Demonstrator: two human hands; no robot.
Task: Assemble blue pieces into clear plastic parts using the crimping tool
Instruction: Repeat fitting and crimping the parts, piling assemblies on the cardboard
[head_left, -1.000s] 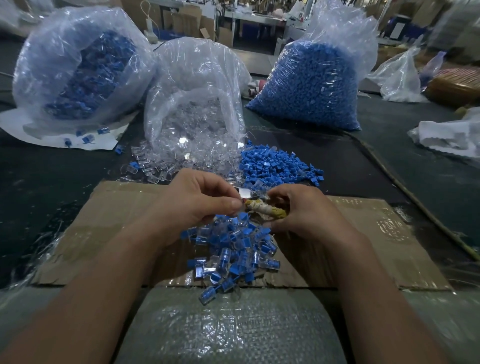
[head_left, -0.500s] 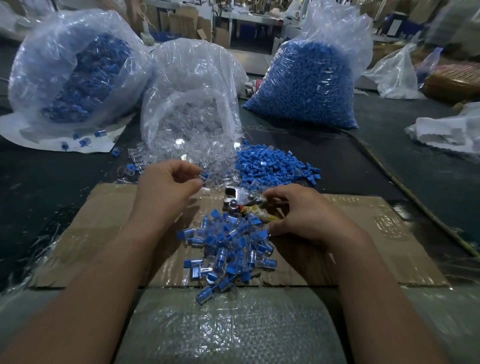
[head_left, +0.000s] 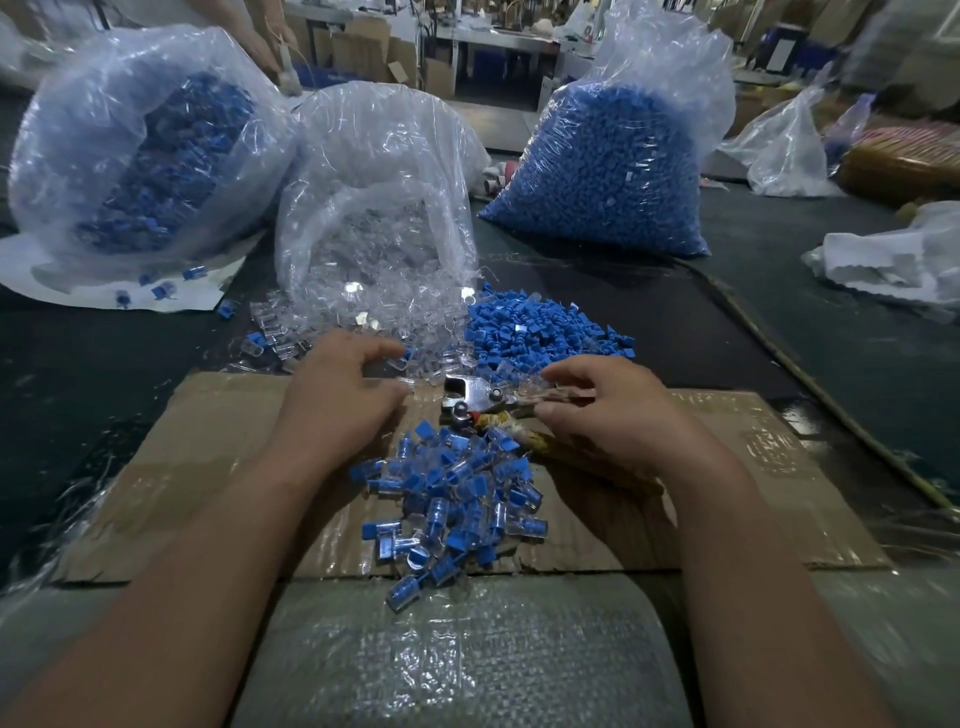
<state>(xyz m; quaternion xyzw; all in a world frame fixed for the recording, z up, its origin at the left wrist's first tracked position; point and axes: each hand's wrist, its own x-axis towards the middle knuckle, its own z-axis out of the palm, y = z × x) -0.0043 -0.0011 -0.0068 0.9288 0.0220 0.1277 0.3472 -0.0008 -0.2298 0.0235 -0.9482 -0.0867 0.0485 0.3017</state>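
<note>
Crimping tool (head_left: 470, 399) sits over the cardboard (head_left: 208, 447), handles gripped by the right hand (head_left: 618, 415), fingers curled round them. Left hand (head_left: 337, 400) hovers at the clear parts (head_left: 363, 312), fingers loosely spread, nothing seen held. Advice: take one clear part only and seat one of the blue pieces (head_left: 540, 332) squarely before squeezing. No legible writing.

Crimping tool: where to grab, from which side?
Grip the crimping tool by its wrapped handles, coming from the right: they run under the right hand, and the bare metal head points left.
</note>
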